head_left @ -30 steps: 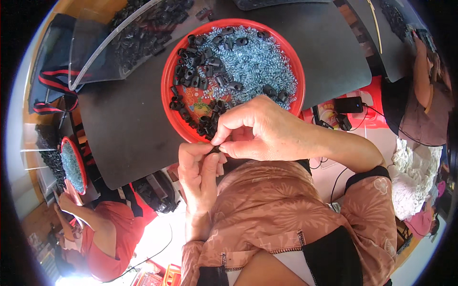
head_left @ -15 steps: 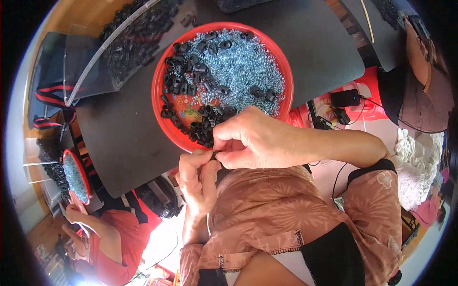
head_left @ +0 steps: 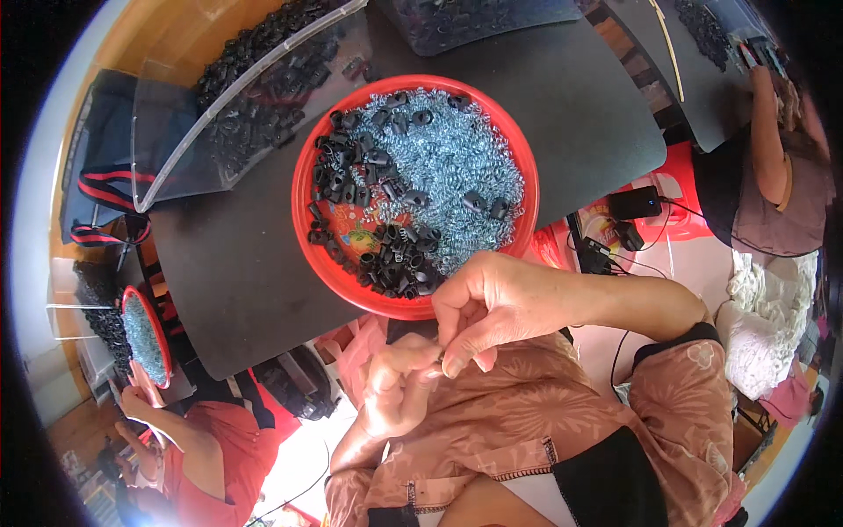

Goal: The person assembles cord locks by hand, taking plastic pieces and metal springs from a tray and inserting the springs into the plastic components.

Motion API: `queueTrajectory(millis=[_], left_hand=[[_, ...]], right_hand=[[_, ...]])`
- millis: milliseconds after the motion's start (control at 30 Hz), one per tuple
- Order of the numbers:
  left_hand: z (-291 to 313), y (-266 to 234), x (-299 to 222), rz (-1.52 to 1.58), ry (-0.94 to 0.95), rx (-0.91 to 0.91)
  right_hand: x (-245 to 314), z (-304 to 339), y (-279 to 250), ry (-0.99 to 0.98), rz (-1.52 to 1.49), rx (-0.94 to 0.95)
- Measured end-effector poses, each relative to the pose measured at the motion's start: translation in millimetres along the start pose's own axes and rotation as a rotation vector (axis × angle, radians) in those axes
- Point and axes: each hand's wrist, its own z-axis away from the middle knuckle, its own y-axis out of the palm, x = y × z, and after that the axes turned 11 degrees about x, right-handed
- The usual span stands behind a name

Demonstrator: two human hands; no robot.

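Just in front of the red tray's near edge, my left hand (head_left: 397, 386) and my right hand (head_left: 500, 303) meet fingertip to fingertip above my lap. Both are closed in a pinch around something small. Fingers cover nearly all of it, so I cannot make out what it is. Beyond them, a round red tray (head_left: 303, 189) rests on the dark table. Silvery coil springs (head_left: 448, 158) heap up across its middle and right. Small black plastic parts (head_left: 399, 263) gather along its left and near side, and a few lie on the springs.
On the dark table (head_left: 228, 290), a clear bin (head_left: 180, 167) with black parts stands at the far left, another bin (head_left: 483, 22) at the back. A black power adapter (head_left: 634, 203) with cables is at right. Co-workers sit on the left (head_left: 206, 448) and right (head_left: 781, 202).
My joined hands have moved right and toward me, away from the tray's edge. The view has shifted, so the tray appears lower. A small black piece showed between the fingertips before; now it is mostly hidden.
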Motion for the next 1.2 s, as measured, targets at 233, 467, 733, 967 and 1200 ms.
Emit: queueTrajectory(millis=[233,467,733,967,1200], left_hand=[[-80,-133,-72,-0.408,0.108,-0.592],[-108,-90,-13,-0.728,-0.056,-0.131],[-96,-53,24,-0.705,-0.042,0.077],[-89,-55,22,-0.726,-0.117,-0.01],[-55,-46,13,0.088,-0.224,-0.424]], right_hand=[[11,14,-4,-0.078,0.152,-0.303],[-2,32,-13,-0.189,0.239,-0.518],[5,33,-20,-0.278,0.636,-0.611],[6,7,-28,-0.42,0.885,-0.688],[18,-32,-26,-0.109,1.407,-0.657]])
